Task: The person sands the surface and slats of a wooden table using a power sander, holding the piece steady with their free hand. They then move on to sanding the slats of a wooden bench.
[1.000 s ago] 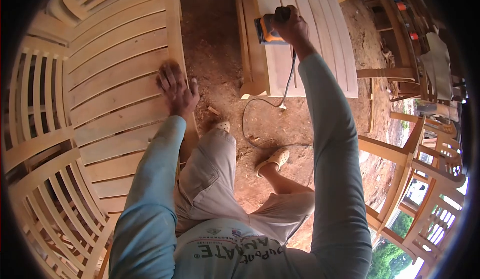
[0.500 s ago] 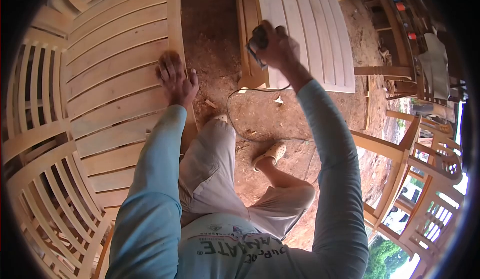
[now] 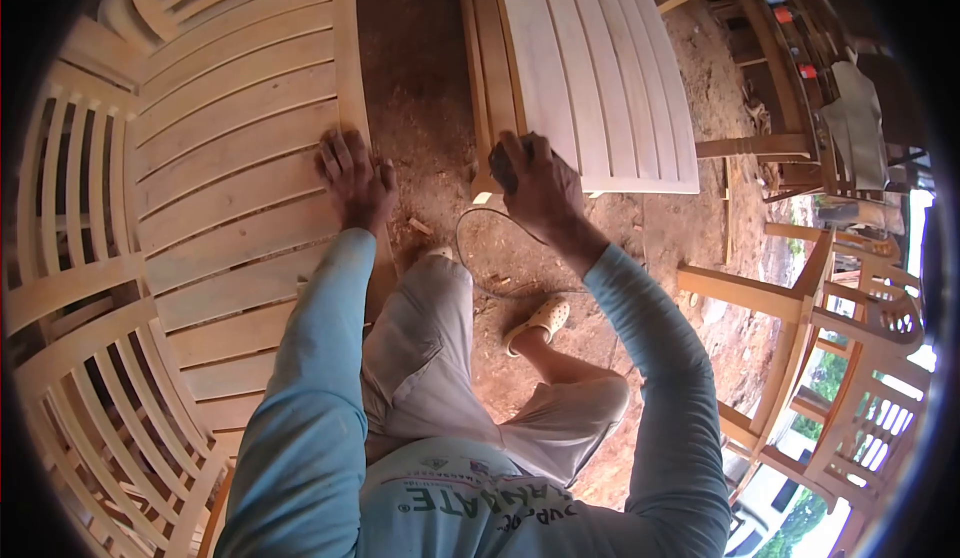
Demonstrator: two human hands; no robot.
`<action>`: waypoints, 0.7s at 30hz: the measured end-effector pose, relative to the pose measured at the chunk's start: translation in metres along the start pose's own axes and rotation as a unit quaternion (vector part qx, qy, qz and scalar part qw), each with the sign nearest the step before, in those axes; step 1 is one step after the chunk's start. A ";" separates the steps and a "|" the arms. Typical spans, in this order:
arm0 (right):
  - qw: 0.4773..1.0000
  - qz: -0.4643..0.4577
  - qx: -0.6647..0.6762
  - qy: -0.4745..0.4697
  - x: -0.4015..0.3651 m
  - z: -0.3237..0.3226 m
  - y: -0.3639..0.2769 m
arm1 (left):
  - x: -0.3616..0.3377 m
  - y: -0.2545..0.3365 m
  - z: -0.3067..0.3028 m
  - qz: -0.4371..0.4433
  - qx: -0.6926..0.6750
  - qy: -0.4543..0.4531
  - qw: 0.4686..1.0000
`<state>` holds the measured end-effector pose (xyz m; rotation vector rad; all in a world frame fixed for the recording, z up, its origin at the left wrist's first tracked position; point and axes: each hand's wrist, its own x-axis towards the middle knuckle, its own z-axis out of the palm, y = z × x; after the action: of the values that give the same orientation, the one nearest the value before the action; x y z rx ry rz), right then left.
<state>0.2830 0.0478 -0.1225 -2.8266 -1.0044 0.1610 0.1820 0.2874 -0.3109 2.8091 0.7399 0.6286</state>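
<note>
My left hand rests flat, fingers spread, on the right edge of a slatted wooden panel at my left. My right hand is closed around a small power sander, mostly hidden under my fingers, held near the lower left corner of a pale slatted panel lying ahead. The sander's cord loops over the dirt floor below my wrist.
Curved slatted chair backs are stacked at the left. Wooden chair frames stand at the right. My legs and pale clogs are over the reddish, sawdust-covered ground. A cluttered bench lies at far right.
My right hand has pulled the sander off the pale panel and back toward me, down to the panel's near corner. My left hand has stayed on the slatted panel.
</note>
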 end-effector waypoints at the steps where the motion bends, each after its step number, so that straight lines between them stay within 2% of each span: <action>1: 1.000 0.004 -0.010 0.018 0.018 0.011 0.013 | 0.003 0.001 -0.004 -0.001 0.004 -0.011 1.000; 4: 0.998 0.034 0.012 0.052 0.082 0.013 0.030 | 0.008 0.005 -0.015 -0.006 0.003 -0.032 0.999; 7: 0.995 0.051 -0.052 0.076 0.148 0.006 0.046 | 0.008 0.005 -0.017 -0.004 -0.009 -0.031 0.999; 10: 0.988 0.045 -0.049 0.140 0.210 0.015 0.068 | 0.005 0.006 -0.016 -0.005 -0.005 -0.040 0.999; 12: 0.985 0.073 -0.047 0.147 0.256 0.019 0.082 | 0.008 0.007 -0.018 -0.007 -0.001 -0.053 0.999; 17: 0.973 0.207 0.008 0.102 0.276 -0.014 0.084 | 0.007 0.007 -0.016 -0.007 -0.001 -0.051 0.999; 21: 0.974 0.206 0.072 0.067 0.223 -0.019 0.091 | 0.005 0.006 -0.014 -0.002 -0.006 -0.029 1.000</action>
<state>0.5141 0.1178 -0.1309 -2.8252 -0.3550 0.0793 0.1829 0.2854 -0.2951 2.8009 0.7281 0.5452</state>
